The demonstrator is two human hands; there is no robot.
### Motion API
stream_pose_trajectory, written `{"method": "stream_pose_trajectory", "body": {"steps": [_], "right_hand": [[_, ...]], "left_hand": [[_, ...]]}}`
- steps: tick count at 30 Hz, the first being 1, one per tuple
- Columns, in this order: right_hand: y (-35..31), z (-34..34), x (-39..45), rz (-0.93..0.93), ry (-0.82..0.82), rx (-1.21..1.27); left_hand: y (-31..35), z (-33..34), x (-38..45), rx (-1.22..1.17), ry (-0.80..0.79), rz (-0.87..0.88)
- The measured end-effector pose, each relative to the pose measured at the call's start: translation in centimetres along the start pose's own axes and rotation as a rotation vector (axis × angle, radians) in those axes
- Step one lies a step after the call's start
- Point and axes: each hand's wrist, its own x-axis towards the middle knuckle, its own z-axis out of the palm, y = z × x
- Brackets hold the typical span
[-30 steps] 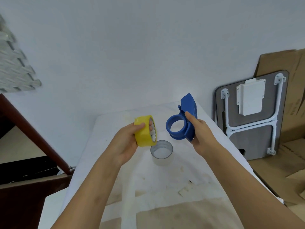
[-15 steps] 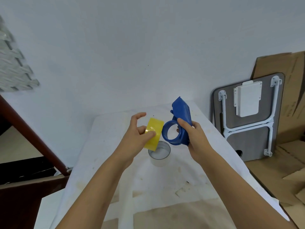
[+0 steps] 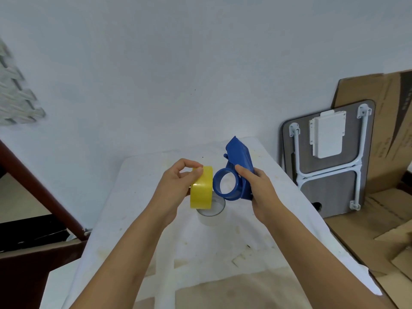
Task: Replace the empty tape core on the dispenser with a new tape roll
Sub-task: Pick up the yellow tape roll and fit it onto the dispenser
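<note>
My left hand (image 3: 176, 186) grips a yellow tape roll (image 3: 201, 188), held edge-on above the table with its side facing right. My right hand (image 3: 258, 190) holds the blue tape dispenser (image 3: 236, 172) by its body, blade end pointing up and back. The dispenser's round hub ring (image 3: 227, 186) faces left and carries no roll. Roll and hub sit side by side, almost touching. Below them the empty clear tape core (image 3: 210, 209) lies flat on the white table (image 3: 138, 197), partly hidden by the roll.
A folded grey table with white legs (image 3: 323, 161) leans on the wall at right, beside brown cardboard (image 3: 379, 134) that also covers the floor. Dark red wooden furniture (image 3: 33, 230) stands at left. Small paper scraps (image 3: 239, 259) lie on the table.
My left hand has turned the yellow roll edge-on and brought it right, up against the dispenser's hub. My right hand has shifted the dispenser slightly left and down.
</note>
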Motion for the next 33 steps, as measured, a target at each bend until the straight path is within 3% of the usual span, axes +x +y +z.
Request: {"method": "stream_pose_trajectory", "body": {"steps": [8, 21, 33], "right_hand": [[-0.7, -0.1, 0.1, -0.022, 0.021, -0.039], [-1.5, -0.3, -0.7, -0.076, 0.039, -0.068], [-0.9, 1.6, -2.1, -0.12, 0.027, -0.098]], "left_hand": [[0.3, 0.0, 0.5, 0.01, -0.095, -0.023], [1.2, 0.3, 0.6, 0.183, -0.198, 0.143], [0.0, 0.4, -0.4, 0.353, 0.052, 0.238]]}}
